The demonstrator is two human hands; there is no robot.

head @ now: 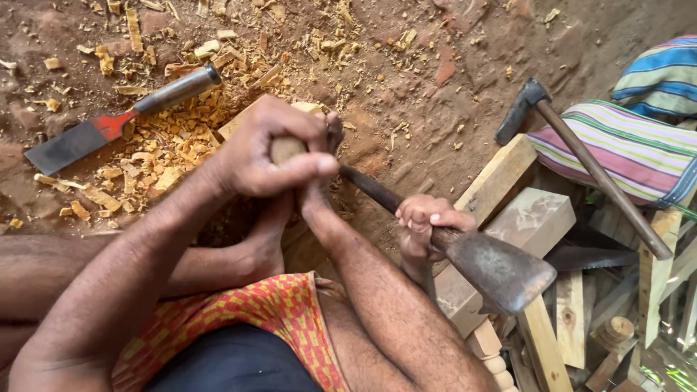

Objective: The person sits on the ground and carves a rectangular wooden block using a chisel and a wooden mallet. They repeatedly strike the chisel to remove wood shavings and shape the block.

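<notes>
Clamped tight with left hand [268, 149] over right hand [328, 134] on the hatchet [501, 272] butt, long axis slanting down-right from the fingers past a smaller hand [427, 221].

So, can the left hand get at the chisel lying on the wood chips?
Likely yes, once freed: the chisel lies uncovered, nothing between it and the left hand, but that hand is clamped on a wooden handle.

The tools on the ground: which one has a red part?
The wide chisel lying among wood chips at upper left. Its neck is red; the hammer at right has only dark metal and plain wood.
</notes>
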